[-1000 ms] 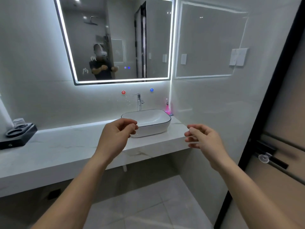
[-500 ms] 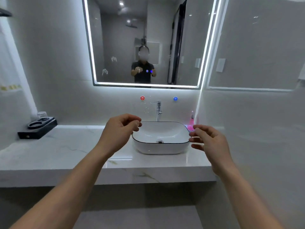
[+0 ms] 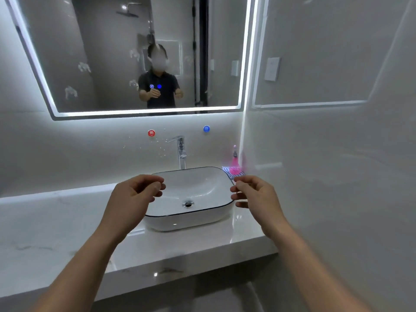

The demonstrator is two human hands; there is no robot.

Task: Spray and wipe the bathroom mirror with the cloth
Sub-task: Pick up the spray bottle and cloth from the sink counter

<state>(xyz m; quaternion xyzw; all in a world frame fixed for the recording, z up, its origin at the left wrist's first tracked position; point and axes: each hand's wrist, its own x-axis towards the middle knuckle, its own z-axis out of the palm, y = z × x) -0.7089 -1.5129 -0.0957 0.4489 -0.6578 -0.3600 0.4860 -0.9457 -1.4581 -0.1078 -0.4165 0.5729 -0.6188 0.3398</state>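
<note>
Hovered empty and loosely curled, hands point(image 3: 135, 194) apart; best reached right for the pink spray bottle point(image 3: 234, 164) beside the cloth point(image 3: 227, 171).

Hands point(image 3: 191, 197) nearer the basin point(image 3: 191, 219)

In front of you a white basin point(image 3: 209, 218) with a dark rim sits on the pale marble desk point(image 3: 56, 226). Behind it rises a chrome tap point(image 3: 181, 152), flanked on the wall by a red button point(image 3: 151, 133) and a blue button point(image 3: 206, 129).
</note>
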